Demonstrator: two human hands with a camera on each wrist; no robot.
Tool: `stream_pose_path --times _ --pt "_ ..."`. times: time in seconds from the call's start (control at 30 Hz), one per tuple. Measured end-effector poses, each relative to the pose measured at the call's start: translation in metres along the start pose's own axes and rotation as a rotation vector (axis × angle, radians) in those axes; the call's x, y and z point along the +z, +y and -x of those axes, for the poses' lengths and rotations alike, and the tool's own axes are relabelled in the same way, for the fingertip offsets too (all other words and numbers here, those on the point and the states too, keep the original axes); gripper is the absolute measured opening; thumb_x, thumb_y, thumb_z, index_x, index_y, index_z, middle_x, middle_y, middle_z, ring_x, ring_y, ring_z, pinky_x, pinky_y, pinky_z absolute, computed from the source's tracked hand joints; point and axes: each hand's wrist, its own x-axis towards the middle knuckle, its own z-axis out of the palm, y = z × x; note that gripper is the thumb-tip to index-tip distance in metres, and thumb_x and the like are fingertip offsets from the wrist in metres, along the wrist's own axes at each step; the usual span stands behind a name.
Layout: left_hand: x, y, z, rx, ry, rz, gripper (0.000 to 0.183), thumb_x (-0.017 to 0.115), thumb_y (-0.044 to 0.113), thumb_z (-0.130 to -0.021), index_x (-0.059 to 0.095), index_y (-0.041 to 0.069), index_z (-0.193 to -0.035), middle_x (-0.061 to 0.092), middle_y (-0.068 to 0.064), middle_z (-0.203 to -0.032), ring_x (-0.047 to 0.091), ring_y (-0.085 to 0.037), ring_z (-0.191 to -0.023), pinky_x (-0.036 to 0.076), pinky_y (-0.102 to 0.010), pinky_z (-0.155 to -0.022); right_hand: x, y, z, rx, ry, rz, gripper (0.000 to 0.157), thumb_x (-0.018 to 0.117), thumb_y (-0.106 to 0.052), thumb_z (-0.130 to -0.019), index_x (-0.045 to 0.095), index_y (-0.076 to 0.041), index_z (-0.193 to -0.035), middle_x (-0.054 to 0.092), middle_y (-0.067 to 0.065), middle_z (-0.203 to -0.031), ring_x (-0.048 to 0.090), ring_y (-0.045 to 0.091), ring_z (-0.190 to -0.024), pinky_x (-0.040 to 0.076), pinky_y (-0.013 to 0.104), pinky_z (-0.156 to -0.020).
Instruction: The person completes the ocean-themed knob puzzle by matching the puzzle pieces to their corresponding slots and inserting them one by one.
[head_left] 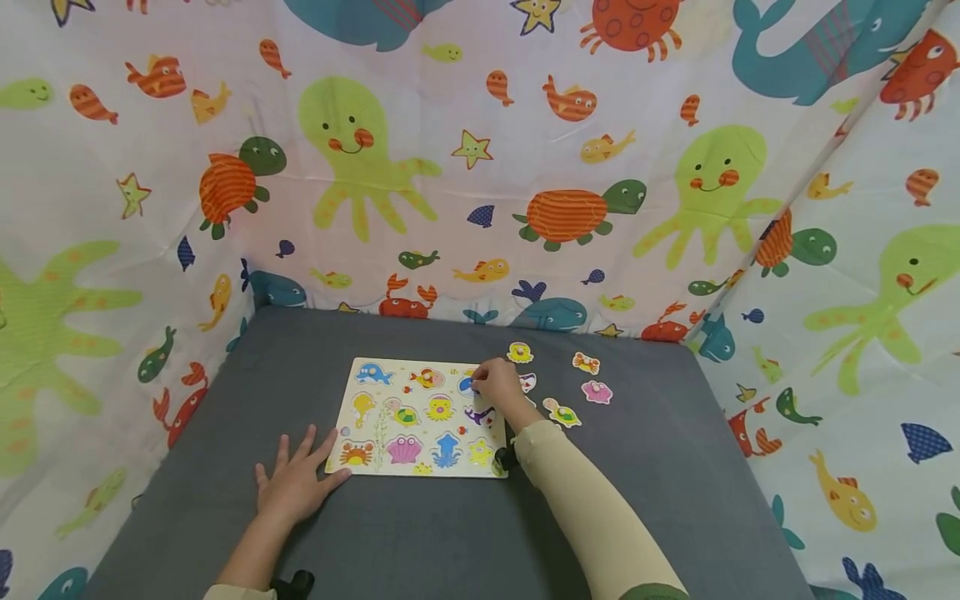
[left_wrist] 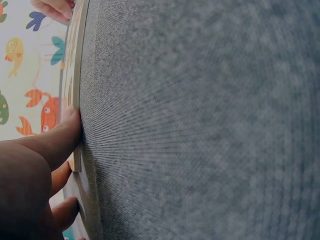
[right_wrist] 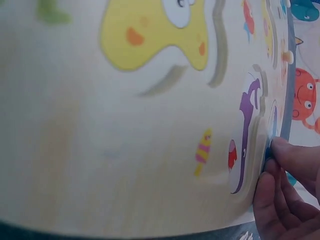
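Head view: my right hand (head_left: 497,385) pinches what looks like a blue piece (head_left: 466,384) at the upper right of the puzzle board (head_left: 423,429); my left hand (head_left: 295,482), fingers spread, touches the lower-left corner. I'd do best to keep the board steady, match outline to recess, then press evenly. My fingers hide much of the piece, so I can't tell whether it sits flush.

The puzzle board (right_wrist: 145,172) looks smooth wood (the tablecloth (left_wrist: 200,125), matt woven fabric).
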Motion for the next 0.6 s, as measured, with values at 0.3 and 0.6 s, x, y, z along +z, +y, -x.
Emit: stream_pose_path --times 0.3,0.6 --pt "0.002 0.002 -0.001 0.000 -0.005 0.006 0.092 0.064 0.066 -0.088 0.027 0.025 -0.161 0.011 -0.019 -0.168 -0.009 -0.055 -0.150 -0.011 -0.083 -0.106 -0.008 0.003 -0.001 -0.024 -0.072 -0.018 0.017 0.077 -0.015 -0.091 0.077 -0.008 -0.106 0.069 0.006 -0.098 0.061 0.021 -0.086 0.057 0.033 -0.078" --pt "0.002 0.001 -0.001 -0.011 -0.006 -0.004 0.094 0.064 0.069 -0.087 0.027 0.024 -0.161 0.010 -0.019 -0.168 -0.010 -0.055 -0.150 -0.012 -0.083 -0.105 -0.017 0.008 0.002 -0.022 -0.019 -0.066 0.024 0.077 -0.015 -0.090 0.075 -0.008 -0.114 0.070 0.010 -0.106 0.064 0.023 -0.093 0.058 0.038 -0.083"
